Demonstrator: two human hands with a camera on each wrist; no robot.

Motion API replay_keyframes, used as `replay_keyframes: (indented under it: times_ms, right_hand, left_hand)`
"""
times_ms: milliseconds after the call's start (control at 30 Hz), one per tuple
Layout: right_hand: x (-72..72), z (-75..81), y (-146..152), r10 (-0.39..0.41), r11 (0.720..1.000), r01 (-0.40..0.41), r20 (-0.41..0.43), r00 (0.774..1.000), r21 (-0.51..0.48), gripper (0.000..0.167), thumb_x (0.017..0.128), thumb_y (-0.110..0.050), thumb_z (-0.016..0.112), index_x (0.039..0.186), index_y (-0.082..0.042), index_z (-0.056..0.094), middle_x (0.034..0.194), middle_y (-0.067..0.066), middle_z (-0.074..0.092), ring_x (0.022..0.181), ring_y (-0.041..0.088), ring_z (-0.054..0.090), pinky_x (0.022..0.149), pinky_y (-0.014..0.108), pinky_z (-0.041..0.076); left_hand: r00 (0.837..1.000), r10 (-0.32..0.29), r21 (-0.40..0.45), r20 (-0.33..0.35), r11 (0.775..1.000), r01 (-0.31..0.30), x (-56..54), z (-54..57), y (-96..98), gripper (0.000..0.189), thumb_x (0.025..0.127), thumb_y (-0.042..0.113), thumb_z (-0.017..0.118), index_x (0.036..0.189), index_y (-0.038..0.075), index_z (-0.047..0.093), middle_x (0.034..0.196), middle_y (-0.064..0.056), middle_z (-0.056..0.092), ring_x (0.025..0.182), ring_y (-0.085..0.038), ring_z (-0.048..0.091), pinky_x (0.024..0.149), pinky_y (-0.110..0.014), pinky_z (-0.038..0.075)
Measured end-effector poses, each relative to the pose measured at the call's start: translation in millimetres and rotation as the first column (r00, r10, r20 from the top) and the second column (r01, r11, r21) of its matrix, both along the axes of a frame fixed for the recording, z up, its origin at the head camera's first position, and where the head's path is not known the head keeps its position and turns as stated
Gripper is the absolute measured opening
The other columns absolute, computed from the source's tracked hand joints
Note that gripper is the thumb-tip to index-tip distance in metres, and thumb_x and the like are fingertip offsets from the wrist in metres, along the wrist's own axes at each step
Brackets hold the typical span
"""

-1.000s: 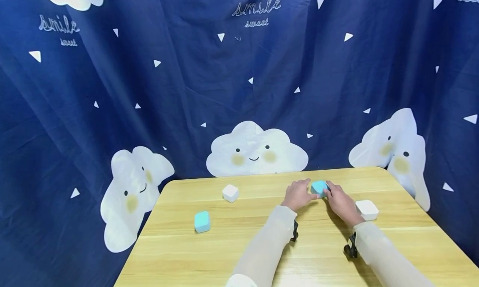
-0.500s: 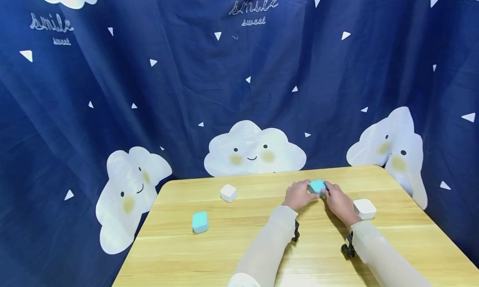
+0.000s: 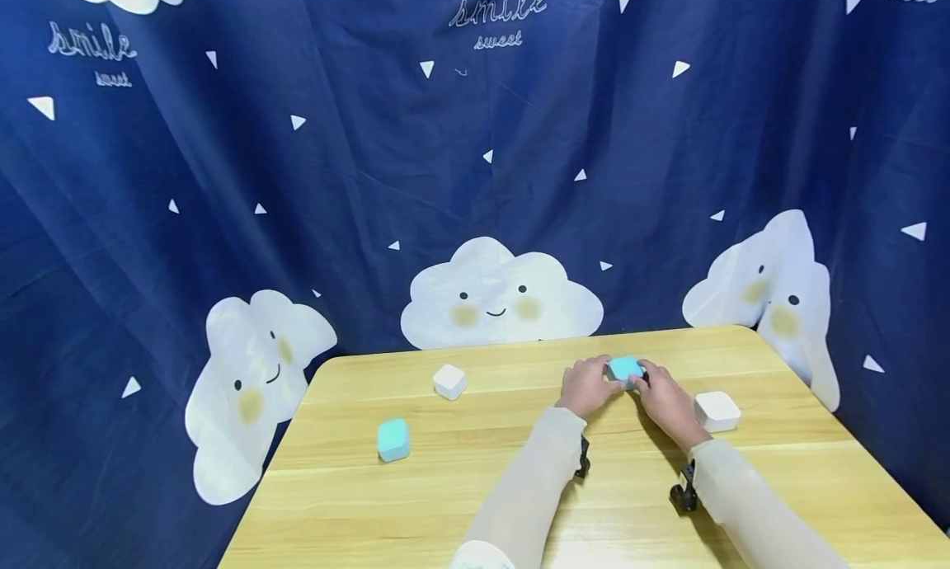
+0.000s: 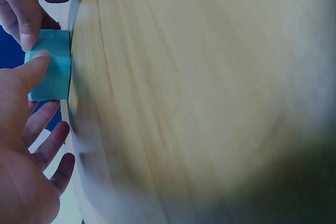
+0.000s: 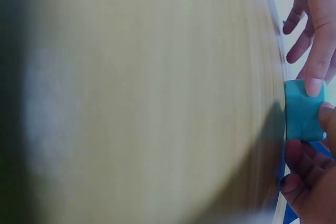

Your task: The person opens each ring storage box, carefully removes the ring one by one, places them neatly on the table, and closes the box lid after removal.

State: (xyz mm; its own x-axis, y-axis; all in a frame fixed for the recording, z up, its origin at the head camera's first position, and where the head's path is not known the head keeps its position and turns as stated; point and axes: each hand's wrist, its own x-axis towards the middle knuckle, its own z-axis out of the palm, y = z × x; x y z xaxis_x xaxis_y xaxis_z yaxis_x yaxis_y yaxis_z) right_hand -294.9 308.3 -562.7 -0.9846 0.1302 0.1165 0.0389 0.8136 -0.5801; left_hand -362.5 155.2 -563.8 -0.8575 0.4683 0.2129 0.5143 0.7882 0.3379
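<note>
A light blue, rounded block (image 3: 625,370) stands on the table near its far edge, with both hands around it. On its left side, my left hand (image 3: 586,387) holds it, the thumb lying on the near face. From the other side my right hand (image 3: 668,406) grips the same block, thumb also on the near face. In the left wrist view the block (image 4: 55,66) sits between the two hands, the left hand's lower fingers (image 4: 55,142) loosely bent below. The right wrist view shows the block (image 5: 304,111) with both thumbs on it; its far side is hidden.
A white block (image 3: 717,411) stands just right of my right wrist. Farther left are another white block (image 3: 449,382) and a second light blue block (image 3: 393,439). Behind the wooden table (image 3: 505,503) hangs a dark blue curtain (image 3: 356,157) with printed clouds.
The head view has turned slightly right, so everything sits a little farther left. My left fingers have closed in slightly on the light blue block, which keeps its place on the table.
</note>
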Motion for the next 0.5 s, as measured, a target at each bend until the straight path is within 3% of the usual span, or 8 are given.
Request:
replay_keyframes:
  times_ms: [333,500]
  right_hand:
    - [1.3,1.2,-8,-0.022,1.000,0.022,0.009,1.000,-0.020,0.057,0.107,-0.035,0.045,0.147,0.006,0.040,0.137,0.036,0.050,0.126,0.051,0.050,0.098,0.065,0.044]
    - [1.0,0.8,-13,-0.039,0.999,0.040,0.043,0.998,-0.018,0.060,0.107,-0.038,0.046,0.149,0.003,0.038,0.140,0.034,0.048,0.127,0.051,0.050,0.094,0.066,0.044]
  left_hand:
    - [1.000,-0.023,0.009,0.013,1.000,0.022,-3.1,-3.6,-8.7,0.054,0.088,0.057,0.070,0.135,0.031,0.063,0.116,0.016,0.070,0.085,-0.010,0.050,0.075,-0.026,0.036]
    - [0.999,-0.038,0.014,0.021,0.999,0.038,-5.1,-4.2,-15.6,0.056,0.088,0.055,0.071,0.138,0.030,0.061,0.120,0.016,0.070,0.085,-0.009,0.047,0.076,-0.025,0.035]
